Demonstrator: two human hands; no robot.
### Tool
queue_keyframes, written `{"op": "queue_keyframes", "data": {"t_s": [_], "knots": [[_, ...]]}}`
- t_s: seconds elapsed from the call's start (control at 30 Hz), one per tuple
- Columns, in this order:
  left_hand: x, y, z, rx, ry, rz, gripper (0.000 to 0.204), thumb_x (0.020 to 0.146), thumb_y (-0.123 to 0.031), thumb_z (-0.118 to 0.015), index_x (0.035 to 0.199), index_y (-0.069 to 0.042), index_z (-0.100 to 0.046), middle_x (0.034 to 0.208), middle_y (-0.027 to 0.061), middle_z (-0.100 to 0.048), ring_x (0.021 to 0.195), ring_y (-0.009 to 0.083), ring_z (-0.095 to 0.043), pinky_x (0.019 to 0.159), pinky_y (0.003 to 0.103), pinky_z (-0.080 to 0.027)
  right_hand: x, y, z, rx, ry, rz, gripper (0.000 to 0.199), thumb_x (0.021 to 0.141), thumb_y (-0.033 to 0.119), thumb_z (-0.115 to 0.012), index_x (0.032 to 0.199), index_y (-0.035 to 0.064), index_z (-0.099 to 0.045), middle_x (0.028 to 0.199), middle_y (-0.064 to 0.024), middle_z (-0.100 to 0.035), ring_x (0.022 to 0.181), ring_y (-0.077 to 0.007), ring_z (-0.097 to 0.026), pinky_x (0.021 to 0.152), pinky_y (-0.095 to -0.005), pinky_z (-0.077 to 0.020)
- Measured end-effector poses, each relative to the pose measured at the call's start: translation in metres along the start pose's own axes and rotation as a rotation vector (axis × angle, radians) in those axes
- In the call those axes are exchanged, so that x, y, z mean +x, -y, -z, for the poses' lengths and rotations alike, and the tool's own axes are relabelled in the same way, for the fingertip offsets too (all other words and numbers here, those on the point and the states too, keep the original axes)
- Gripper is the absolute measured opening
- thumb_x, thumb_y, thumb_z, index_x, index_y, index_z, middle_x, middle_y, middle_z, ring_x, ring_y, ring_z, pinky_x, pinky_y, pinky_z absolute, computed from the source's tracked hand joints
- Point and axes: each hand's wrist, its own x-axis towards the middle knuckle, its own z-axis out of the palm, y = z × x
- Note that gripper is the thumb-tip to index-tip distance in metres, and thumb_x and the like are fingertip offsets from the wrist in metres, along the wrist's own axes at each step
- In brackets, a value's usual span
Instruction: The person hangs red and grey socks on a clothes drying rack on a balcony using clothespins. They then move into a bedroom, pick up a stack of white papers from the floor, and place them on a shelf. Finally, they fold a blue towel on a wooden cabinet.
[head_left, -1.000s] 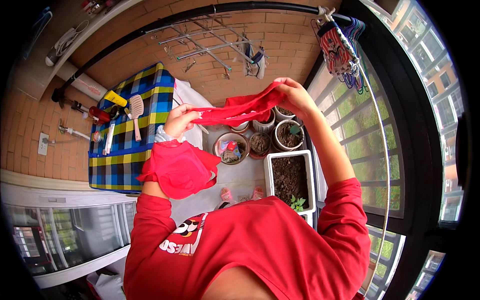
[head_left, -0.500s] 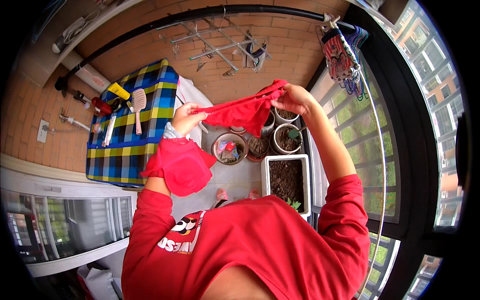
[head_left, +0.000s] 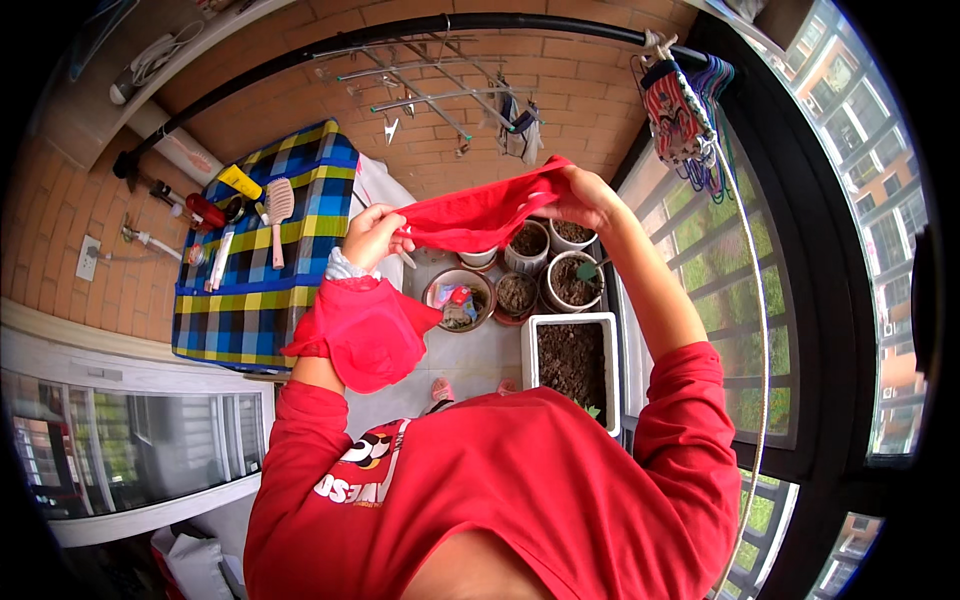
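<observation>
At the frame's upper centre, a red garment [head_left: 476,215] is held spread between raised, forward-reaching arms [head_left: 657,275]; its opposite ends are pinched in the closed fingers of left hand [head_left: 370,239] and right hand [head_left: 586,198].

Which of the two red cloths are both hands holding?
The stretched-out red cloth, with the left hand on one end and the right hand on the other. The loose red cloth rests over the left forearm instead.
</observation>
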Motion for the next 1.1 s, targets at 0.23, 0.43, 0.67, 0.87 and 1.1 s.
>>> {"op": "queue_keyframes", "data": {"t_s": [0.23, 0.43, 0.67, 0.87, 1.1], "knots": [[-0.003, -0.013, 0.014, 0.153, -0.12, -0.088, 0.022, 0.08, -0.027, -0.064, 0.075, -0.008, -0.054, 0.063, -0.0016, -0.053, 0.047, 0.0043, -0.045, 0.043, 0.018, -0.032, -0.017, 0.025, 0.011, -0.954, -0.284, 0.173, 0.028, 0.074, -0.006, -0.056, 0.101, -0.0034, -0.051, 0.093, -0.0118, -0.059, 0.078, -0.0174, -0.062, 0.062, -0.024, -0.0537], [-0.009, -0.011, 0.018, 0.032, 0.092, -0.102, 0.021, 0.079, -0.016, -0.066, 0.072, -0.008, -0.049, 0.064, -0.0006, -0.051, 0.05, 0.0047, -0.044, 0.045, 0.018, -0.033, -0.047, 0.043, -0.002, -1.381, 0.017, 0.084, 0.014, 0.072, 0.003, -0.063, 0.084, -0.0024, -0.061, 0.078, -0.0059, -0.06, 0.069, -0.0126, -0.06, 0.061, -0.0214, -0.053], [-0.021, -0.018, 0.037, 0.199, 0.196, -0.185, 0.015, 0.08, -0.007, -0.064, 0.081, -0.006, -0.049, 0.066, 0.0004, -0.052, 0.052, 0.006, -0.047, 0.046, 0.018, -0.035, -0.079, 0.046, 0.001, -1.062, 0.09, 0.061, 0.015, 0.082, 0.008, -0.057, 0.095, 0.0003, -0.058, 0.076, -0.0004, -0.059, 0.063, -0.0054, -0.053, 0.055, -0.017, -0.0447], [-0.025, -0.018, 0.036, 0.049, 0.158, -0.237, 0.013, 0.083, -0.004, -0.058, 0.088, -0.006, -0.047, 0.071, 0.0026, -0.053, 0.055, 0.0075, -0.049, 0.048, 0.018, -0.036, -0.089, 0.043, 0.001, -1.187, 0.351, 0.192, 0.024, 0.081, 0.012, -0.061, 0.102, -0.0004, -0.059, 0.079, -0.0031, -0.061, 0.068, -0.0099, -0.055, 0.064, -0.0234, -0.0459], [-0.029, -0.016, 0.033, 0.127, -0.028, -0.285, 0.02, 0.08, 0.001, -0.059, 0.096, -0.003, -0.048, 0.087, 0.0069, -0.057, 0.078, 0.0119, -0.055, 0.071, 0.022, -0.045, -0.113, 0.029, -0.02, -1.5, 0.275, 0.733, 0.019, 0.077, 0.009, -0.064, 0.092, -0.0026, -0.062, 0.085, -0.0105, -0.064, 0.079, -0.0204, -0.062, 0.072, -0.0294, -0.0472]]}}
